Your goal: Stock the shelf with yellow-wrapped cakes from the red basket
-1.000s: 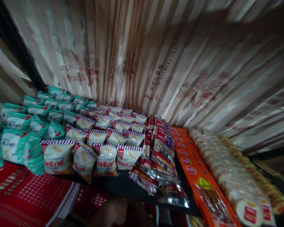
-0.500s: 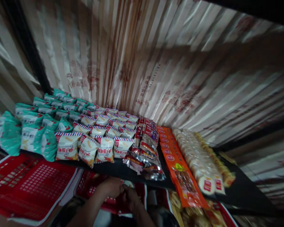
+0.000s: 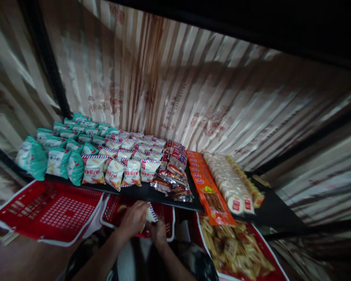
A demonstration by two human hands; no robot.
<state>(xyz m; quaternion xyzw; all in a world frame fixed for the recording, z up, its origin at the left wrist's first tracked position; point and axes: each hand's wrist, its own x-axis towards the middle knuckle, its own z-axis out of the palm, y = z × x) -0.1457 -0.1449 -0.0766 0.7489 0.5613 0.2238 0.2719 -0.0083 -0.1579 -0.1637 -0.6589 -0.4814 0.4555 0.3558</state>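
Above the middle red basket, my left hand is closed around one side of a small white snack bag with a red-and-blue striped edge. My right hand pinches its lower right side. Matching white snack bags stand in rows on the black shelf just beyond my hands. Teal snack bags fill the shelf's left end. To the right of the white bags lie dark red packets.
Orange strip packs, clear packs of round white pieces and yellow packs line the shelf's right part. Below are a red basket at left and a basket of yellow-brown packets at right. A dark post rises at left.
The bag between my hands has come up and shows more of its striped edge. My view has shifted, so the shelf sits higher and the right basket shows more fully.
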